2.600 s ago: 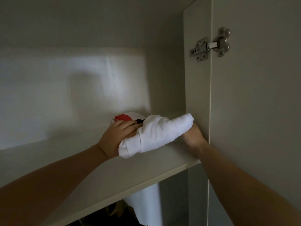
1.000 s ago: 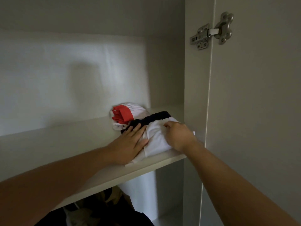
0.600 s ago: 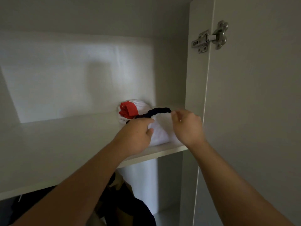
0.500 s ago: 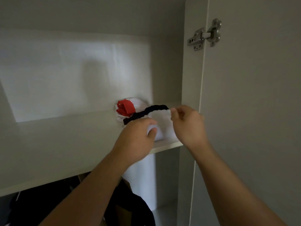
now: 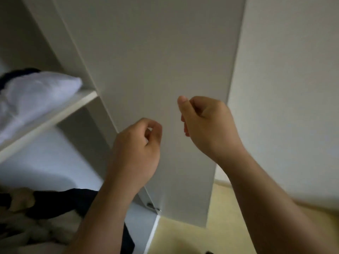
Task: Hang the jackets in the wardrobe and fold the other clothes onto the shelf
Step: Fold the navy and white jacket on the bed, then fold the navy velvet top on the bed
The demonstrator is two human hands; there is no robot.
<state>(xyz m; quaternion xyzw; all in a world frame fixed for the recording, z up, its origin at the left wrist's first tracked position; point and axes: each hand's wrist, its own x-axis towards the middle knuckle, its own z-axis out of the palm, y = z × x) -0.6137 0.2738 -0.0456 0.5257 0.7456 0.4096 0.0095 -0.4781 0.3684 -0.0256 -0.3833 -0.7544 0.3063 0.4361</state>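
At nine o'clock the folded white clothes lie on the shelf, at its right end, I think so they stay put. My left hand and right hand hang near the middle, loosely curled, holding nothing

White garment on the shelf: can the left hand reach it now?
Probably yes: the left hand holds nothing, and no obstacle lies between it and the white garment on the shelf.
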